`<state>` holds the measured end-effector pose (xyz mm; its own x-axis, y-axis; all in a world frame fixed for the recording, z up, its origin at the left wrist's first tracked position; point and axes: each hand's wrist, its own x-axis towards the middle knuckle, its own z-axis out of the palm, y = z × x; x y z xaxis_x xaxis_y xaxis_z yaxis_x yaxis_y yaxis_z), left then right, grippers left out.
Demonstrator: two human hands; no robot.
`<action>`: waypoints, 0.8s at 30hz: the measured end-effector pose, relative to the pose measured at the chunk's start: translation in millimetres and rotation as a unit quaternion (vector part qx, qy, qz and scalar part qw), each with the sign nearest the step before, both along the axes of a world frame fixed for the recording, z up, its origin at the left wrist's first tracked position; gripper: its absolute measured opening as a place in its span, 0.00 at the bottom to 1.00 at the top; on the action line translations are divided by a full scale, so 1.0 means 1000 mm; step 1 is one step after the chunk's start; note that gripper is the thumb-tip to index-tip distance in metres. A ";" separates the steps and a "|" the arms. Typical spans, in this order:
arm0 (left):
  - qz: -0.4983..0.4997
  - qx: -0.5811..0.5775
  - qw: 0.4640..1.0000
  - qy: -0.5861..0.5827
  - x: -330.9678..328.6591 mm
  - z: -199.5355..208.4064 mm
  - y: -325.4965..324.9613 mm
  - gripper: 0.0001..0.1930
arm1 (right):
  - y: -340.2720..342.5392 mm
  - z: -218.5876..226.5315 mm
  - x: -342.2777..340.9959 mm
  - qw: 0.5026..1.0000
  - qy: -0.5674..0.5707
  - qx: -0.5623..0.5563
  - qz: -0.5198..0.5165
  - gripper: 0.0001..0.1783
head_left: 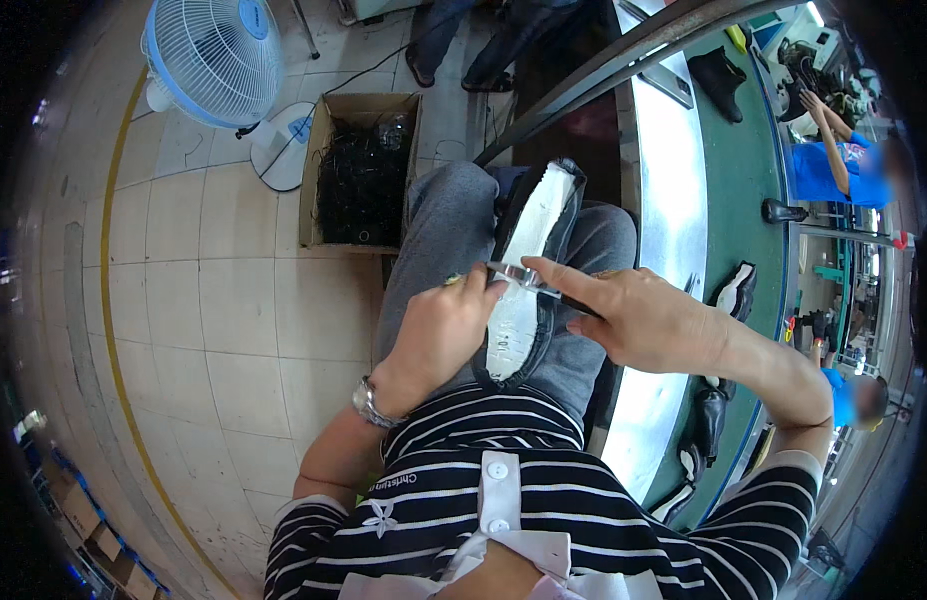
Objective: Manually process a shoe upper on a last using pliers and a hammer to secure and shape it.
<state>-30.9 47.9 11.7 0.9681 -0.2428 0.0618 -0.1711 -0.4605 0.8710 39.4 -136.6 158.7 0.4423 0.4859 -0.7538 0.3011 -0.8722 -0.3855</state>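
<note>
A dark shoe upper with a white insole board (529,270) lies sole-up on the person's lap, toe toward 12 o'clock. The left hand (439,330), at the shoe's 9 o'clock edge, has its grip closed on the board's rim. The right hand (639,315), coming from 3 o'clock, has its grip pinched on a slim metal-tipped tool (529,280) laid across the board. A brown cardboard box of black parts (362,170) stands at 11 o'clock on the tiled floor beside a white-and-blue fan (216,60)
</note>
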 end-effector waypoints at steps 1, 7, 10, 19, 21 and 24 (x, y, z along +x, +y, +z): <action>-0.003 0.084 0.996 -0.042 -0.001 0.001 -0.006 0.13 | 0.000 -0.001 -0.003 1.000 -0.021 -0.004 0.023 0.35; -0.075 0.037 0.975 0.204 0.006 0.017 -0.002 0.27 | -0.017 -0.015 -0.011 0.995 0.060 0.031 -0.072 0.40; -0.043 -0.467 0.772 0.428 0.007 -0.007 -0.011 0.35 | -0.034 -0.033 -0.029 0.989 0.020 0.114 -0.092 0.41; -0.024 -0.621 0.647 0.442 0.017 -0.016 -0.045 0.40 | -0.046 -0.022 -0.027 0.992 0.024 0.094 -0.084 0.41; -0.015 -0.591 0.689 0.419 0.014 -0.020 -0.047 0.40 | -0.030 0.011 -0.001 0.997 0.057 -0.054 0.009 0.41; -0.014 -0.552 0.725 0.411 0.009 -0.020 -0.042 0.40 | -0.031 0.016 0.007 0.974 -0.177 0.116 0.078 0.40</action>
